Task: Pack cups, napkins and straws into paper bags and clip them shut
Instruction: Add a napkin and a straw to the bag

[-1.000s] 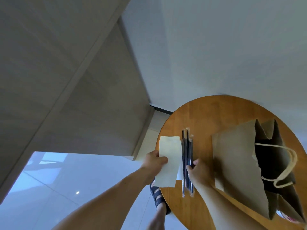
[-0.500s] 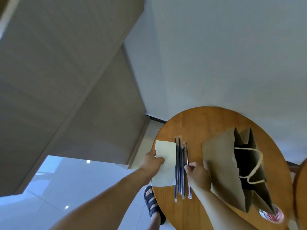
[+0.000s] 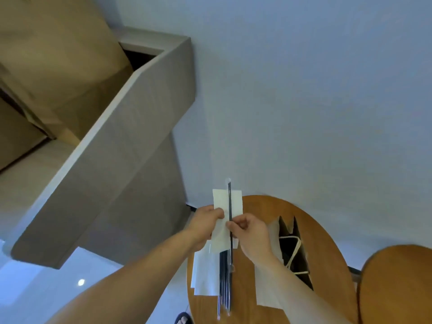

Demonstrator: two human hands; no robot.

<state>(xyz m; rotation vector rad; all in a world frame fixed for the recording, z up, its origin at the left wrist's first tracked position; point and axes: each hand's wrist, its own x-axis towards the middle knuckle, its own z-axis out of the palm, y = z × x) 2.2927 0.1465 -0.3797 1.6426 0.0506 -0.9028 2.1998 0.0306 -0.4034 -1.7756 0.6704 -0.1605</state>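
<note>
My left hand (image 3: 207,222) grips one napkin (image 3: 236,202), held up off the table (image 3: 327,242). My right hand (image 3: 251,235) pinches one straw (image 3: 229,197) flat against it, pointing to 12 o'clock. At 6 o'clock below my hands lie more napkins (image 3: 203,277) and a bundle of straws (image 3: 223,288); I cannot count either. One paper bag (image 3: 264,293) lies open at 3 o'clock. A second table (image 3: 397,288) sits at 4 o'clock.

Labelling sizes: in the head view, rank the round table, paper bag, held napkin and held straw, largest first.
Round table
Paper bag, partly behind the arm
Held napkin, nearer the camera; order with bag unsure
Held straw
</note>
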